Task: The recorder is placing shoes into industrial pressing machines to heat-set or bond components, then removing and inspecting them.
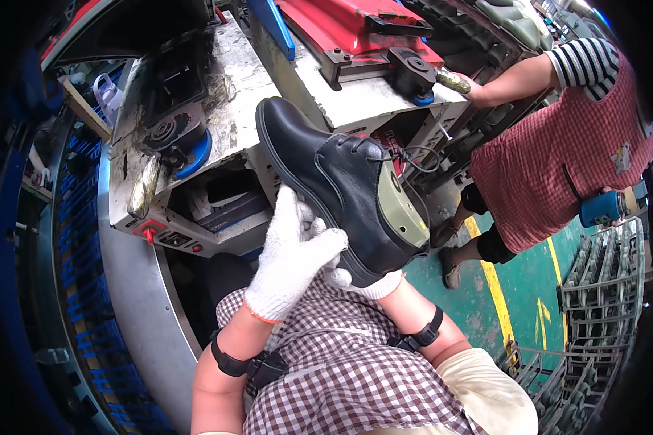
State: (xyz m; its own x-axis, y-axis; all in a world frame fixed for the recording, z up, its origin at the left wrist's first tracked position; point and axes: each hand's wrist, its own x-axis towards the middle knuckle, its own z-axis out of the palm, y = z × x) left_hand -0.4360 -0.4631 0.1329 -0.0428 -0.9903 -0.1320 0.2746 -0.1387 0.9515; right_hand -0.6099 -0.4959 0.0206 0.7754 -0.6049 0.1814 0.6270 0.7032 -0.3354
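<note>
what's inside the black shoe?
The black shoe holds an olive-green last that fills its opening; only the last's flat top shows. The rest is covered by the leather. Both gloved hands, left hand and right hand, grip it from below.

Bright even overhead light, sharp centre, strong fisheye bending, black vignetted corners.

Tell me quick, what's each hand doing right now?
Left hand: white knit glove, grip closed on the sole side of the black leather lace-up shoe.
Right hand: gloved, mostly hidden under the shoe's heel, supporting it; grip cannot be told.
</note>
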